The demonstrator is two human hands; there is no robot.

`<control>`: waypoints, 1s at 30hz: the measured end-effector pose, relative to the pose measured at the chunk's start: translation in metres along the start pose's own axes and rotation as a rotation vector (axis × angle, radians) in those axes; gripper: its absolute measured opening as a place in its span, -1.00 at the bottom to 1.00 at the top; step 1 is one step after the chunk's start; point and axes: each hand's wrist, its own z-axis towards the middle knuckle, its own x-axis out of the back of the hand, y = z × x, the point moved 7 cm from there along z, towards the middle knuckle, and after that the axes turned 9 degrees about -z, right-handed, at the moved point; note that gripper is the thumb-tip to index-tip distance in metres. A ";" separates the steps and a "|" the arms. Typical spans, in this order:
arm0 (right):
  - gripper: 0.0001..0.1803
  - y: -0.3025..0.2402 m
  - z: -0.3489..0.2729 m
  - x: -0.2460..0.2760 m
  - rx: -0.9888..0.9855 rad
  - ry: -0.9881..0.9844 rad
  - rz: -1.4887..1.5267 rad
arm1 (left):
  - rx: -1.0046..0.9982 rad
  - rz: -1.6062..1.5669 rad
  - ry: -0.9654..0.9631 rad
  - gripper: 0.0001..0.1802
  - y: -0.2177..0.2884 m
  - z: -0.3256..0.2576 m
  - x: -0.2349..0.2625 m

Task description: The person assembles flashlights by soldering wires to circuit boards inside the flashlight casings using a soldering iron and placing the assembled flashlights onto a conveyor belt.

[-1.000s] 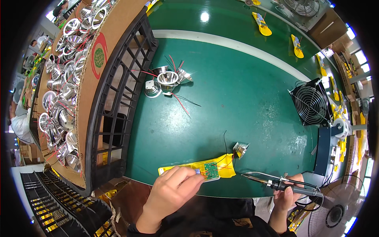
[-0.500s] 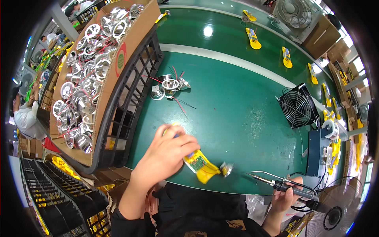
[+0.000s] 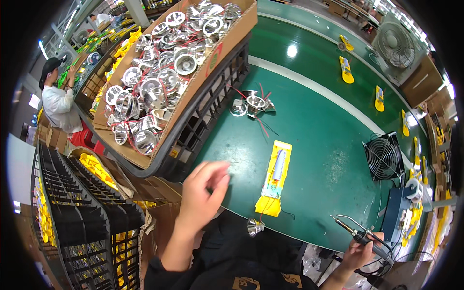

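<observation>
A long yellow plastic housing (image 3: 284, 147) lies on the green table in front of me, with a blue cylindrical cell (image 3: 279, 166) and a small circuit board (image 3: 271, 190) in it. Thin wires run from its near end to a silver reflector cup (image 3: 255, 227) at the table's front edge. My left hand (image 3: 205, 193) hovers left of the housing, apart from it, holding nothing visible; its fingers are curled and slightly blurred, with thumb and forefinger apart. In my right hand (image 3: 361, 250) is a soldering iron (image 3: 360, 235) with a thin metal tube beside its tip, pointing left over the table's edge.
Several reflector cups with wires (image 3: 256, 102) sit farther back. At left, a cardboard box (image 3: 227, 53) of reflectors rests on a black crate (image 3: 193, 140). A small black fan (image 3: 384, 157) and blue box (image 3: 395, 208) stand right. Yellow housings (image 3: 346, 70) lie on the far green belt.
My left hand has let go of the yellow housing and moved off to its left. The housing now lies lengthwise away from me. The whole view has swung left.
</observation>
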 end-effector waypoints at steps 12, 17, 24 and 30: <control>-0.71 0.020 0.019 -0.023 -0.072 -0.047 -0.014 | 0.540 -0.242 -0.118 -0.79 -0.044 -0.044 -0.052; -0.69 0.026 0.030 -0.026 -0.111 -0.008 -0.055 | 0.529 -0.219 -0.116 -0.87 -0.041 -0.040 -0.055; -0.59 0.026 0.045 -0.065 -0.133 -0.217 -0.133 | 0.301 -0.217 0.066 -0.94 -0.017 -0.047 -0.053; -0.58 0.029 0.040 -0.101 -0.083 -0.337 -0.131 | 0.171 -0.145 0.140 -0.91 -0.014 -0.038 -0.063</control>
